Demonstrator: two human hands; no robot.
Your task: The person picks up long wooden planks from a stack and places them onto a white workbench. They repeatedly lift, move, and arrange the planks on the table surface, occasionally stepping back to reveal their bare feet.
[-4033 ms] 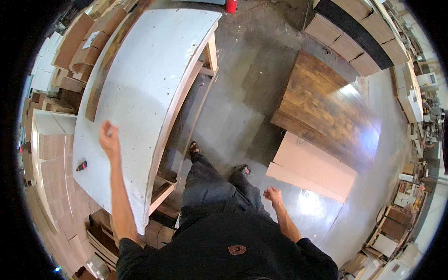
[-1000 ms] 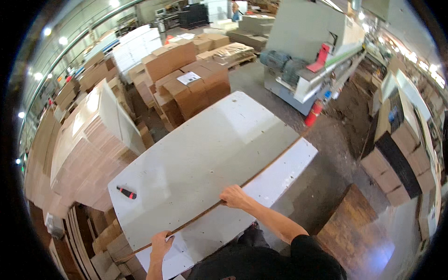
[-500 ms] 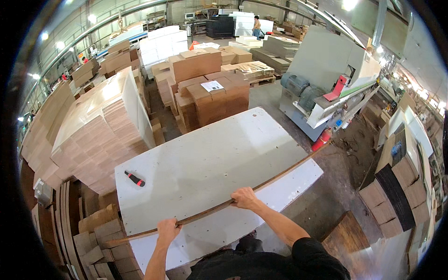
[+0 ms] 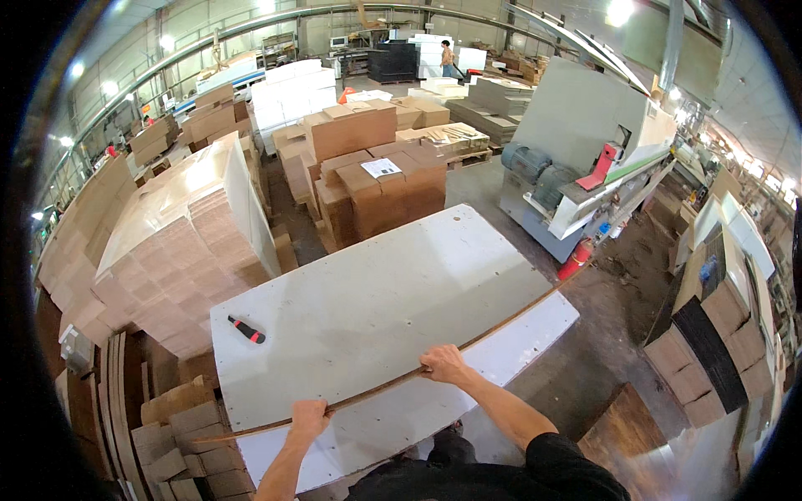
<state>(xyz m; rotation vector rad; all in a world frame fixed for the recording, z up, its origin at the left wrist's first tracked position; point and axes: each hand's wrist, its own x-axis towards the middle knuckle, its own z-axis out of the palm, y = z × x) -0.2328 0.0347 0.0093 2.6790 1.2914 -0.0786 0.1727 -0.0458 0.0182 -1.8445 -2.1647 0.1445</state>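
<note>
Here, left hand [image 4: 310,417] pinches long brown board [image 4: 376,390] | right hand [image 4: 443,365] pinches too | white table [image 4: 376,292] below (touching, can't quite tell)

Brown strip [image 4: 376,391], whitish tabletop [image 4: 376,292] with dark specks, black-and-red tool [image 4: 246,329], red extinguisher [image 4: 575,260], black sleeve [image 4: 568,468]

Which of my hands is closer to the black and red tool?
Left. Your left hand grips the strip on your side of the tool, slightly to its right; your right hand grips the strip much farther right.
</note>
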